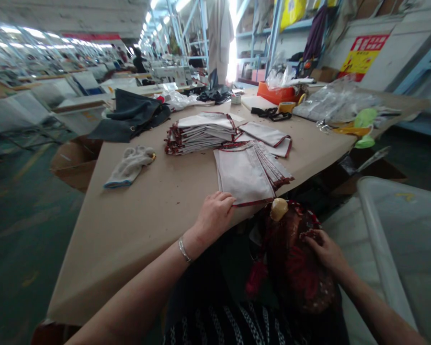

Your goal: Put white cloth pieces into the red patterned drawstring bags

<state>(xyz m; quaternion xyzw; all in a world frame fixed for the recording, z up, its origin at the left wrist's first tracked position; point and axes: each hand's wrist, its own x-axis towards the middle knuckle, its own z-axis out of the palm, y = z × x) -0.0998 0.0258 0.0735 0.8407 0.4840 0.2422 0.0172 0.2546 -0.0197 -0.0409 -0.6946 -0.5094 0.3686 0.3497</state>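
Note:
My left hand (pixel 214 218) rests at the near edge of the brown table (pixel 147 211), its curled fingertips touching the near corner of a fanned stack of white fabric pieces with red trim (pixel 246 175). A silver bracelet sits on that wrist. Down at my lap, my right hand (pixel 325 249) has its fingers closed on a dark red patterned fabric bundle (pixel 294 263), whose top carries a pale yellow rounded object (pixel 279 208). Further back lie a taller stack of the same white pieces (pixel 201 132) and a few loose ones (pixel 269 136).
A white work glove (pixel 129 165) lies at the table's left. Dark garments (pixel 132 117), an orange tray (pixel 276 93), black scissors (pixel 272 113), tape and plastic bags sit at the far end. A translucent plastic bin (pixel 398 239) stands at my right. Cardboard boxes (pixel 75 160) sit on the floor.

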